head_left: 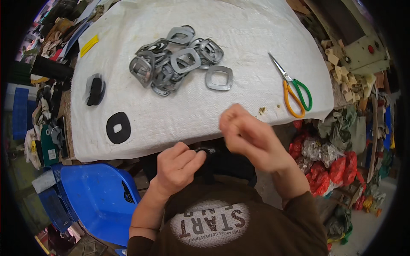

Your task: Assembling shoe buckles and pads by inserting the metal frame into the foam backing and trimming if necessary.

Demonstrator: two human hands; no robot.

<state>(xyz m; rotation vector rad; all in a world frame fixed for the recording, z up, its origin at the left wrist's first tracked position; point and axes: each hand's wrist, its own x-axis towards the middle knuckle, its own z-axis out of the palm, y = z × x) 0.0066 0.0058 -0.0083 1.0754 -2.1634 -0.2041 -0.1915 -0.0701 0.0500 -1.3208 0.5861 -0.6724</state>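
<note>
Left hand (178, 166) curled at the counter's (252, 34) near edge, a small dark item (208, 150) at its fingertips, grip not discernible; right hand (253, 138) raised, fingers curled inward, contents hidden; grey frames (174, 65) heaped toward the far side; one loose frame (209, 79) flat just beside them; black pad (117, 138) with square hole flat at near left; scissors (290, 81) with orange and green handles lying at right.

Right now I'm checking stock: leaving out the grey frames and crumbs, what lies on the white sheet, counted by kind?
Scissors: 1
Yellow strip: 1
Black pad with a hole: 1
Dark bundle: 1
Total: 4
</note>
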